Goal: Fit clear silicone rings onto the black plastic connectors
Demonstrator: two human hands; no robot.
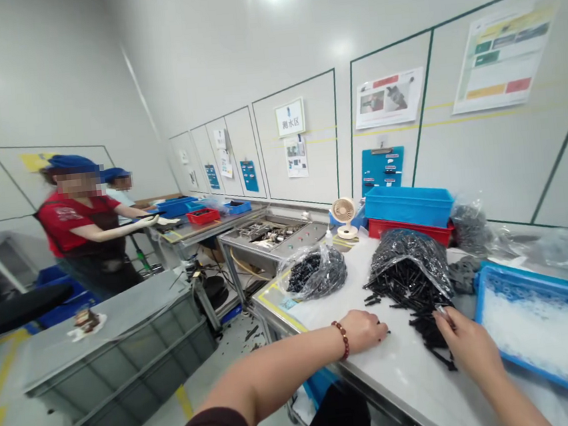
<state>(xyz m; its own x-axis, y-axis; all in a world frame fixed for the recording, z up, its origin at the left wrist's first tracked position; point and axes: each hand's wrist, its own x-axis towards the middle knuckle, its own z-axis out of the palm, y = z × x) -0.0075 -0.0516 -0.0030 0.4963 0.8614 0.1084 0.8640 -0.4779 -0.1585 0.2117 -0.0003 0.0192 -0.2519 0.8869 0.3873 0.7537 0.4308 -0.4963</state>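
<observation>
My left hand (363,330) rests on the white worktop (399,369), its fingers curled down; a dark bit shows at the fingertips, too small to name. My right hand (470,342) pinches a small shiny, metal-looking piece (441,309), partly hidden by the fingers. Just beside it, slim black parts (433,332) lie in a loose heap. They spill from the mouth of an open clear plastic bag (407,244) behind both hands. Farther left is a second clear bag (327,272) of small black parts.
Right of my right hand is a blue tray (485,287) with white contents. Blue and red bins (408,202) and a small fan (345,217) stand along the wall. Grey crates (138,367) are at left. A co-worker in red (81,222) stands beyond them, another person behind.
</observation>
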